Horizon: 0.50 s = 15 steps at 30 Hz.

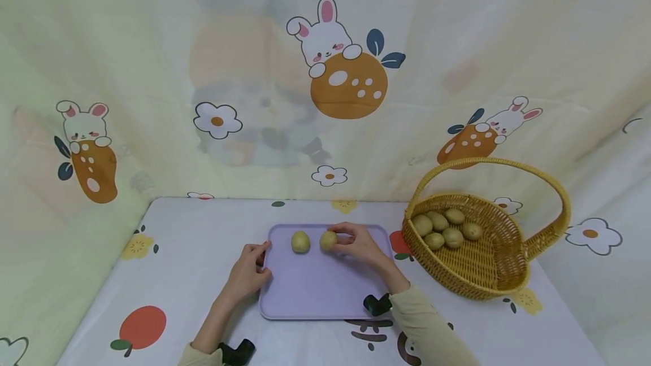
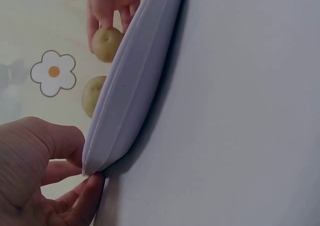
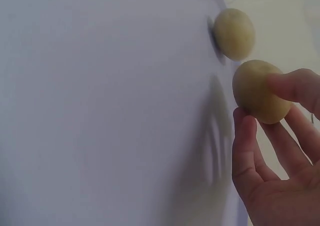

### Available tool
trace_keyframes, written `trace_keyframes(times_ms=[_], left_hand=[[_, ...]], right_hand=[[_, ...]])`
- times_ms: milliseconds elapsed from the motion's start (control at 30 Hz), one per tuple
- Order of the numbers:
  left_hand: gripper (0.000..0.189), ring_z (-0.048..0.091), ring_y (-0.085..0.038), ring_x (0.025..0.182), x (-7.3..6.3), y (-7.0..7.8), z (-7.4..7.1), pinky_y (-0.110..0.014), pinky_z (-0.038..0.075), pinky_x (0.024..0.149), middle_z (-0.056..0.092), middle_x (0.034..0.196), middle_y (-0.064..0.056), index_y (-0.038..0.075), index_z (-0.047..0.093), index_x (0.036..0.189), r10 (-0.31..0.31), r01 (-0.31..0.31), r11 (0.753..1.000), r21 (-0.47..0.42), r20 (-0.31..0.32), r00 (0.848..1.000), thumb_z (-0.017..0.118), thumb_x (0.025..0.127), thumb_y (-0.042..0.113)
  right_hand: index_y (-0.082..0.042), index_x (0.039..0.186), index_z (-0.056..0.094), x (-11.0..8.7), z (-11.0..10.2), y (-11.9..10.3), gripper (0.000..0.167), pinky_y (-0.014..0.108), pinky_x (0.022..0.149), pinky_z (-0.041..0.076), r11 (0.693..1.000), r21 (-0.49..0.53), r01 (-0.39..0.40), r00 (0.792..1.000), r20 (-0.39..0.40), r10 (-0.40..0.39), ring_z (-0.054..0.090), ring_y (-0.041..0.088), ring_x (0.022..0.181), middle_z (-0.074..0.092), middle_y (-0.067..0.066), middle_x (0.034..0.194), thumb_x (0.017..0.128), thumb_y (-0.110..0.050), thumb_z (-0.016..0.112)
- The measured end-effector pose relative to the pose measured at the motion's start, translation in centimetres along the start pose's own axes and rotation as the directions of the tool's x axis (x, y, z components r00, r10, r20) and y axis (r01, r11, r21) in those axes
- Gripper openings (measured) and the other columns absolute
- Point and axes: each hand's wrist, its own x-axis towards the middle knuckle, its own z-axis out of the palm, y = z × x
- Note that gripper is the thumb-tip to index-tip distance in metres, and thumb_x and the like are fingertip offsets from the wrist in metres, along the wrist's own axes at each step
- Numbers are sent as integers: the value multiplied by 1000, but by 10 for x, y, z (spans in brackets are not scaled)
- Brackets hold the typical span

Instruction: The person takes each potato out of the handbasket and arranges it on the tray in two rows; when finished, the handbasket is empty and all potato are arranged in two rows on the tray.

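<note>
A lilac tray [image 1: 321, 292] lies on the table in the head view. At its left side my left hand [image 1: 245, 274] grips the rim; the left wrist view shows thumb and fingers pinching the tray edge [image 2: 131, 88]. My right hand [image 1: 360, 246] holds a small yellowish-brown potato [image 1: 327, 240] over the far part of the tray. In the right wrist view, thumb and fingertips surround this held potato [image 3: 256, 88], and its shadow falls on the tray. Just left of it, a second potato [image 1: 300, 242] sits on the tray.
To the right of the tray stands a wicker basket [image 1: 488, 267] with a tall arched handle [image 1: 488, 161]; several potatoes [image 1: 452, 237] lie gathered in its left part. A patterned cloth [image 1: 203, 292] covers the table, and a printed curtain [image 1: 264, 61] hangs behind it.
</note>
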Motion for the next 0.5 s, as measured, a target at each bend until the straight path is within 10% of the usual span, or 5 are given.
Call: trace_keyframes(times_ms=[500], left_hand=[[64,56,-19,84,0,1,-1,-28,47,69,51,115,-21,-6,57,133,-12,12,1000,12,-1,1000,67,70,-3]], right_hand=[[9,123,63,7,20,4,46,22,73,51,998,-40,44,999,-4,-44,66,29,94,63,25,122,78,7,73]])
